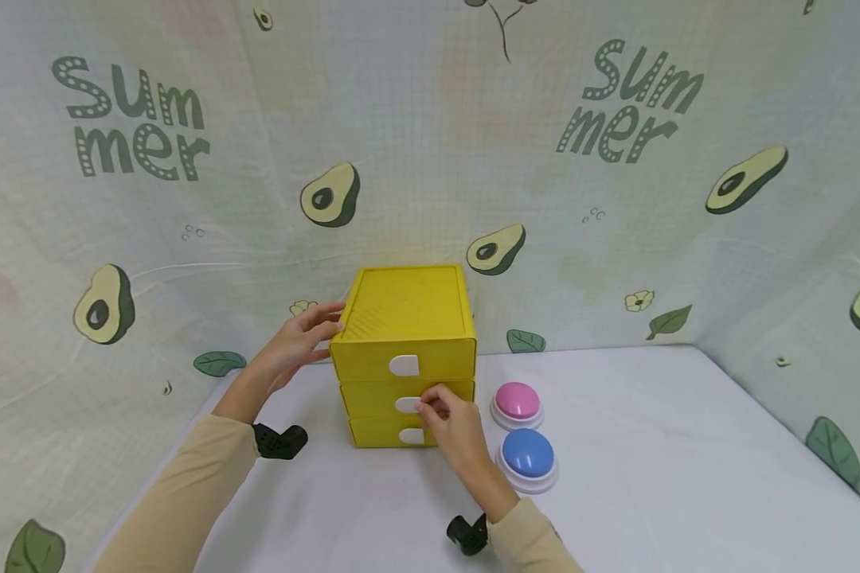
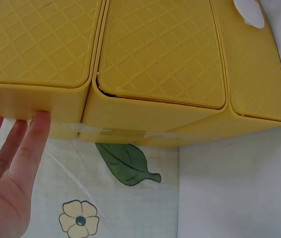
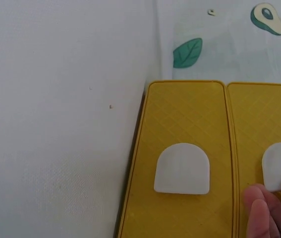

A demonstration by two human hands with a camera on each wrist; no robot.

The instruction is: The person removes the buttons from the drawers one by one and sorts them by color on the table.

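Observation:
A yellow drawer unit (image 1: pixel 412 306) with three stacked drawers stands on the table, each front bearing a white tab handle. All three drawers look pushed in. My left hand (image 1: pixel 294 348) rests against the unit's upper left side; in the left wrist view its extended fingertips (image 2: pixel 40 121) touch the yellow side wall. With thumb and fingers my right hand (image 1: pixel 460 434) pinches the middle drawer's handle (image 3: pixel 280 162). The bottom drawer's handle (image 3: pixel 182 169) shows beside it in the right wrist view, and the top drawer's handle (image 1: pixel 404 365) sits above.
Just right of the unit are a pink push button (image 1: pixel 517 400) and, nearer to me, a blue push button (image 1: pixel 528 454), both on white bases. A printed cloth (image 1: pixel 416 151) hangs behind the white table (image 1: pixel 638 461).

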